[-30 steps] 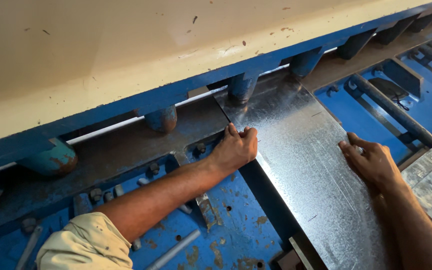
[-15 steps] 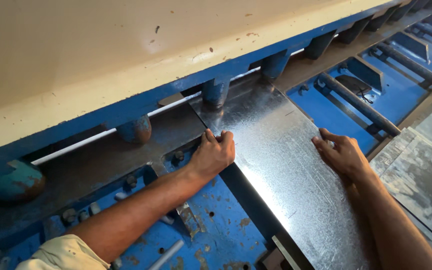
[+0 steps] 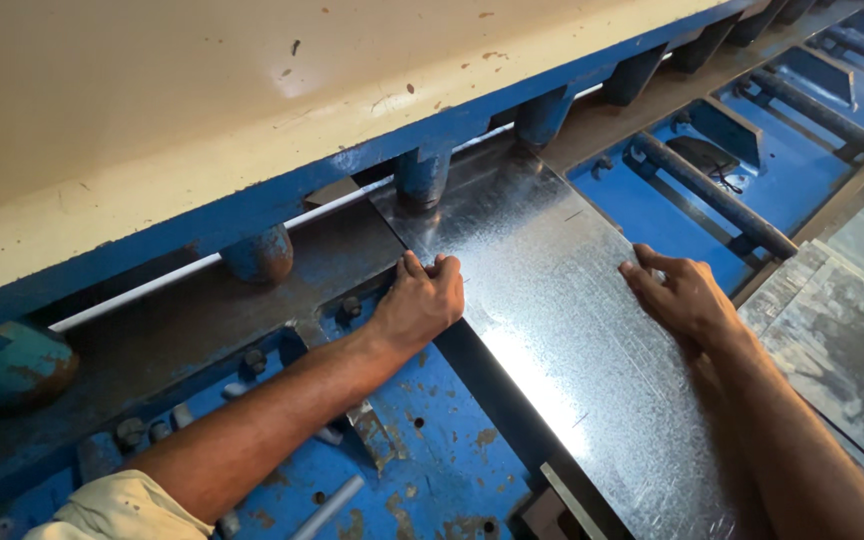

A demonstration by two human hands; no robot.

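Observation:
A shiny galvanized metal sheet lies on the blue bed of a shearing machine, its far end under the cream and blue blade housing. My left hand grips the sheet's left edge, fingers curled over it. On the sheet's right edge rests my right hand, fingers spread and pressing flat. Round blue hold-down feet stand just above the sheet's far end.
The blue machine table has bolts, a slotted guide and rust spots at the left. Dark support bars run across the right side. More grey sheets lie stacked at the far right.
The view has shifted so the sheet and both hands sit slightly more left and lower in the frame. Both hands keep their places on the sheet's edges.

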